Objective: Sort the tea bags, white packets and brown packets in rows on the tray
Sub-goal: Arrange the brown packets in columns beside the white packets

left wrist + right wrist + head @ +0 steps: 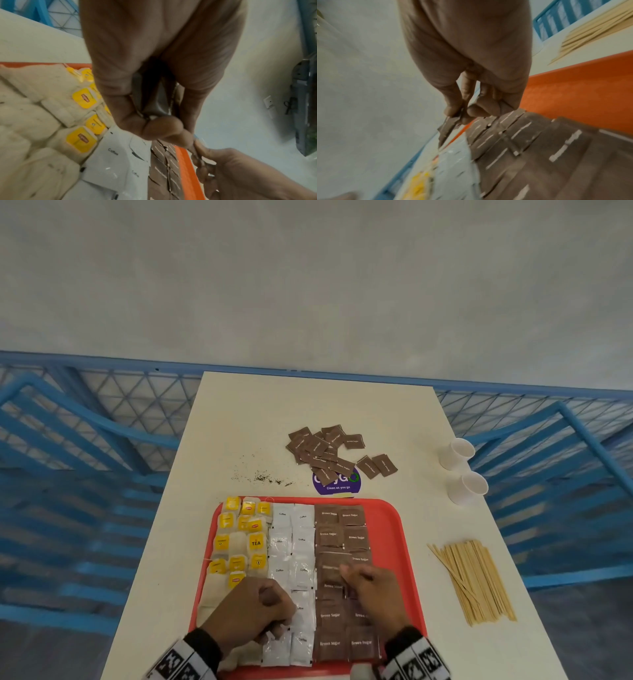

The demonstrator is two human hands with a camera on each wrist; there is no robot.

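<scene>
1. White table (239, 419) against a grey wall, blue metal railing (85, 412) behind and on both sides.
2. Red tray (387, 518) at the table's near edge, three sorted columns on it: tea bags (239, 542) with yellow tags at left, one tag reading "TEA"; white packets (291, 546) printed "Coffee" in the middle; brown packets (342, 529) printed "Brown Sugar" at right.
3. Loose heap of brown packets (329, 451) on the table beyond the tray, partly over a purple sticker (337, 486) reading "Clean as you go".
4. Spilled tea grains (263, 477) left of the sticker.
5. Two white paper cups (462, 470) lying on their sides at right; wooden stirrers (476, 580) bundled nearer.
6. Left hand (250, 607) over the near white column, fingers curled, pinching a white packet (154, 106).
7. Right hand (373, 587) over the brown column, pinching a brown packet (447, 129) between thumb and fingertips.
</scene>
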